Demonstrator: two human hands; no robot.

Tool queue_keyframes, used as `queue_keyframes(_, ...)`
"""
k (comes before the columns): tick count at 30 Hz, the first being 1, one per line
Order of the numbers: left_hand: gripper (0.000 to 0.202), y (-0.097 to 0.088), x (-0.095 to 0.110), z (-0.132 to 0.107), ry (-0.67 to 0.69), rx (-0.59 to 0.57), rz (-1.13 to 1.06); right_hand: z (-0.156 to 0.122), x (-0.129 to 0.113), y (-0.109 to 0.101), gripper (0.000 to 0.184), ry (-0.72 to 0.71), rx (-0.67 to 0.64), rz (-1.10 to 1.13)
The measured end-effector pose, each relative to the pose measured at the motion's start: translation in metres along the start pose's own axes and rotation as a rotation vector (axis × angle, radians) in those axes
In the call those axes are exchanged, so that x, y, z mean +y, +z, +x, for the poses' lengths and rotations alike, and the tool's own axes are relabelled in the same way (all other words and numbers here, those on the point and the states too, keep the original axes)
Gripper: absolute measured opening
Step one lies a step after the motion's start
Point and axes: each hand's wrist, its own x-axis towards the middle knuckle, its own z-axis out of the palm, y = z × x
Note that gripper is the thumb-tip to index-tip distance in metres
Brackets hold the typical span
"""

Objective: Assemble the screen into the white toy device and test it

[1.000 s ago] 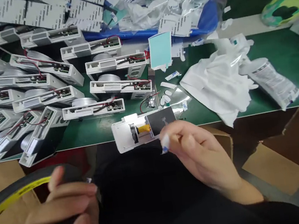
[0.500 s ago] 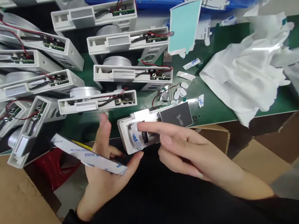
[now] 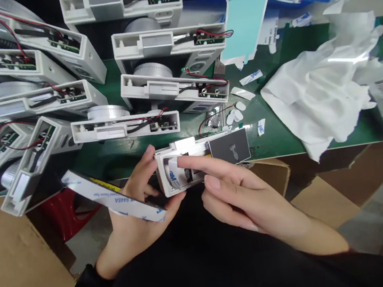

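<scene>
My left hand (image 3: 133, 213) carries a roll of printed double-sided tape (image 3: 114, 199) across its fingers. Its thumb and index finger pinch the left end of a small open white housing (image 3: 160, 174), tilted at the table's front edge. A short curved strip of white tape with blue print (image 3: 173, 173) lies at the housing's left end. On that strip rests the tip of my right index finger, while the other fingers of my right hand (image 3: 236, 192) are curled. A dark grey flat panel (image 3: 229, 147) covers the housing's right part.
Several white camera-like units (image 3: 125, 126) with circuit boards and wires stand on the green table at left and centre. To the right lie tape scraps (image 3: 250, 77), a turquoise sheet (image 3: 244, 26) and a crumpled white cloth (image 3: 316, 92). Cardboard boxes (image 3: 16, 263) flank me below.
My left hand has moved right and its index finger has come down onto the housing's edge. The housing has shifted slightly right. My right index finger stays on the strip.
</scene>
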Motion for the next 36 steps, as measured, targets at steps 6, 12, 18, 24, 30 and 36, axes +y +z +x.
queue_keyframes(6, 0.066, 0.0, 0.002, 0.001, -0.044, -0.015, -0.001, 0.0, -0.002, 0.002, 0.049, 0.043, -0.01, -0.033)
queue_keyframes(12, 0.063, 0.0, 0.002, 0.001, -0.039, -0.005, -0.012, 0.002, 0.002, 0.004, 0.049, -0.02, 0.068, -0.053)
queue_keyframes(18, 0.054, -0.003, 0.004, 0.003, -0.043, -0.042, 0.004, 0.003, 0.001, 0.004, 0.047, -0.031, 0.052, -0.142)
queue_keyframes(24, 0.046, -0.005, 0.002, 0.001, -0.019, -0.066, -0.008, 0.0, 0.003, 0.004, 0.042, -0.101, 0.121, -0.287)
queue_keyframes(30, 0.048, -0.002, -0.002, 0.0, -0.032, -0.032, 0.02, -0.002, 0.0, 0.008, 0.027, -0.296, 0.254, -0.613)
queue_keyframes(36, 0.056, -0.001, -0.004, 0.002, 0.029, -0.012, 0.069, -0.003, -0.009, 0.014, 0.013, -0.723, 0.405, -0.896)
